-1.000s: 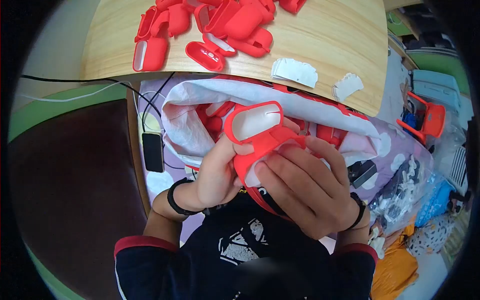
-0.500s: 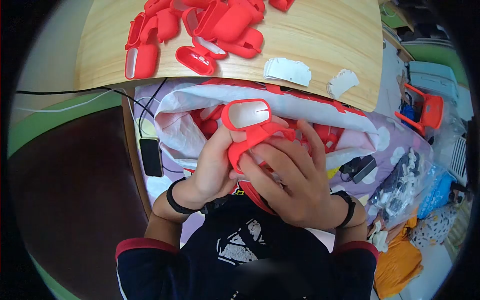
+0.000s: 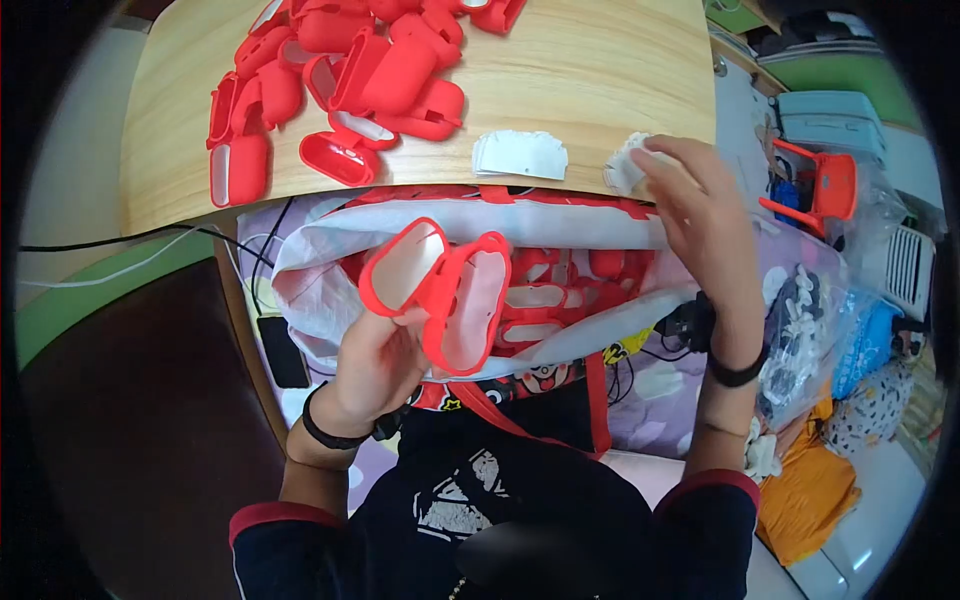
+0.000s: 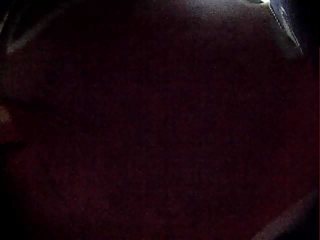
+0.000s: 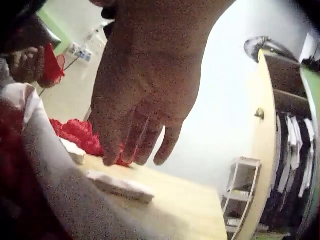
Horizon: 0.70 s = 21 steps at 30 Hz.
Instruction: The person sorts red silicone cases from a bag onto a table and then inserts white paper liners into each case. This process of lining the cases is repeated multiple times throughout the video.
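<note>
Red and open, the pale-lined case (image 3: pixel 470 312) sits in our left grip's (image 3: pixel 378 368) grasp above the bag (image 3: pixel 600 232) holding red covers (image 3: pixel 535 296); our right grip (image 3: pixel 712 225), released, hovers by white cards (image 3: pixel 624 174).

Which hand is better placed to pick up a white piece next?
Probably the right hand: its fingers are beside the small white stack, while the left hand grips an open red case.

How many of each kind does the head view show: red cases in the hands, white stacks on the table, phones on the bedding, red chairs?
Held red case: 1
White stacks: 2
Phone: 1
Red chair: 1
Total: 5
</note>
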Available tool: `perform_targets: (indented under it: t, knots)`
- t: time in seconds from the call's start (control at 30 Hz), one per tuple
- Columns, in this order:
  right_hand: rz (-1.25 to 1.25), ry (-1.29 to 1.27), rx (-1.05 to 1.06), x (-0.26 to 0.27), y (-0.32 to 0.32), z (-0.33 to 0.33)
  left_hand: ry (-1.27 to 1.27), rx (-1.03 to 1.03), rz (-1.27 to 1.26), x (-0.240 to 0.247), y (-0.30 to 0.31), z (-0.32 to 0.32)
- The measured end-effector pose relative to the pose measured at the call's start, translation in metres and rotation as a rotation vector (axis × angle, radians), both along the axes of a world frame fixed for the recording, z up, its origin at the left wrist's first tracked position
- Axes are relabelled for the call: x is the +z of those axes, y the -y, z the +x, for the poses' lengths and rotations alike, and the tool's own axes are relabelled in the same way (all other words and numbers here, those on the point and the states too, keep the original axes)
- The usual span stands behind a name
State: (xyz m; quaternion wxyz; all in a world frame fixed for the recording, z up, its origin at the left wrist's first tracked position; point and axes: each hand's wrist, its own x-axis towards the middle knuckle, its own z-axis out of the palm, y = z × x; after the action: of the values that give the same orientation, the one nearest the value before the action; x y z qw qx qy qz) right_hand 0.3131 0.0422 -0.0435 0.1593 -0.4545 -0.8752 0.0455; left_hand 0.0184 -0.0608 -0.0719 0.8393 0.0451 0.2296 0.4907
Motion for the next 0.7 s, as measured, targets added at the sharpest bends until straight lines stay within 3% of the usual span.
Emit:
perform_targets:
  t: [0.1,0.2,0.4,0.5,0.6,0.7]
  knots:
    - [-0.066,0.049,0.023,-0.031,-0.006,0.012,-0.045,-0.076,0.071,0.001,-0.003,0.001]
    - [-0.14,0.074,-0.002,-0.029,-0.006,0.009,-0.164,-0.125,0.081,0.015,-0.009,0.007]
    - [-0.115,-0.124,-0.04,-0.039,-0.018,-0.005,-0.527,-0.272,0.386,0.023,-0.022,0.014]
    - [-0.182,-0.141,-0.05,-0.039,-0.025,-0.011,-0.666,-0.272,0.39,0.028,-0.021,0.016]
    - [-0.224,-0.185,-0.07,-0.04,-0.03,-0.01,-0.602,-0.126,0.619,0.018,-0.024,0.018]
    - [-0.244,-0.203,-0.038,-0.039,-0.033,-0.007,-0.729,-0.001,0.778,0.02,-0.024,0.019]
